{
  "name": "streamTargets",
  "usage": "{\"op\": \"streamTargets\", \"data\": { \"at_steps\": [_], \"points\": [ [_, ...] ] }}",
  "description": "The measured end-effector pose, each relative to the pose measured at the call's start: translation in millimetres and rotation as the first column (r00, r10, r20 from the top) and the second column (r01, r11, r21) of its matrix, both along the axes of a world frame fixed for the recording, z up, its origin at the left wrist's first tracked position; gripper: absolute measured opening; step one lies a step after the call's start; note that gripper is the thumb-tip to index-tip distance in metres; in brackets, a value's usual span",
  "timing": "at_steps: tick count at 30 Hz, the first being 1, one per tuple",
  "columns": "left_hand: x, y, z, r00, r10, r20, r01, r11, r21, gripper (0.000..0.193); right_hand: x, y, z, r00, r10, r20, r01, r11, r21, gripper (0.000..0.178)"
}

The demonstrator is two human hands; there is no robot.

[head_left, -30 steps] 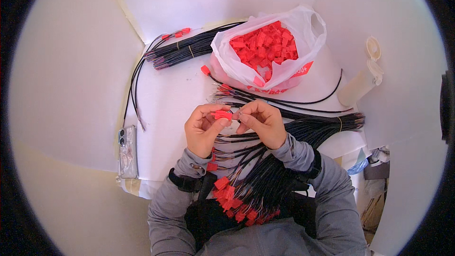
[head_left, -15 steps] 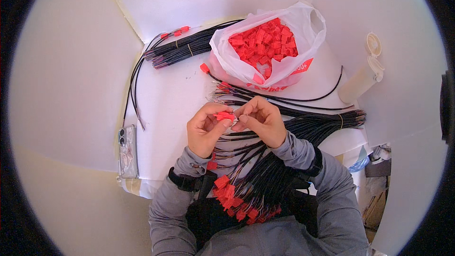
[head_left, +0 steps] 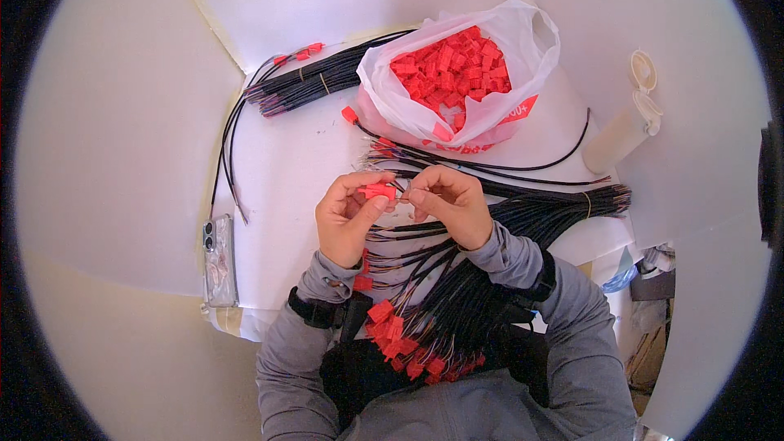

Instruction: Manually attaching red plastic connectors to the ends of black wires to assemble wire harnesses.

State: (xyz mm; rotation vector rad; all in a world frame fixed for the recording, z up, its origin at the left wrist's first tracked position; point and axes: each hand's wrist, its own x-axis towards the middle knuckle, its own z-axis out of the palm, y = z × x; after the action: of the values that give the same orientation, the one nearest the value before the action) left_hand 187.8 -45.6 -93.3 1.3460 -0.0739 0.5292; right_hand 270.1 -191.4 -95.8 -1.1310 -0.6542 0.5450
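Between thumb and fingers, my left hand grips a red plastic connector housing. Close beside it, my right hand pinches a thin wire at the connector's right side; whether its tip sits inside the housing is too small to tell. Under and around both hands lie black sheathed cables with thin coloured wire ends. Many of them run down toward my lap, where a cluster of red connectors hangs on their ends.
A white plastic bag full of loose red connectors stands at the back. Left of it lies a tied bundle of black cables. A phone rests at the left edge, and a beige bottle with its lid up stands at right.
My left hand has moved slightly left with the connector, and the gap between the hands is a little wider. The right hand stays nearly in place, still pinching.
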Motion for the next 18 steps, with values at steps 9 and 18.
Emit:
{"op": "streamTargets", "data": {
  "at_steps": [9,18],
  "points": [
    [3.1,2.5,-1.7,1.000,0.011,0.018,-0.010,1.000,-0.028,0.028,0.0,0.2,3.2,0.999,0.037,0.005,-0.037,0.997,0.073,0.008],
    [2.0,4.0,-4.3,1.000,0.005,0.031,-0.004,0.999,-0.052,0.026,-2.2,-0.7,5.2,0.999,-0.021,0.032,0.022,0.999,-0.025,0.006]
  ]
}}
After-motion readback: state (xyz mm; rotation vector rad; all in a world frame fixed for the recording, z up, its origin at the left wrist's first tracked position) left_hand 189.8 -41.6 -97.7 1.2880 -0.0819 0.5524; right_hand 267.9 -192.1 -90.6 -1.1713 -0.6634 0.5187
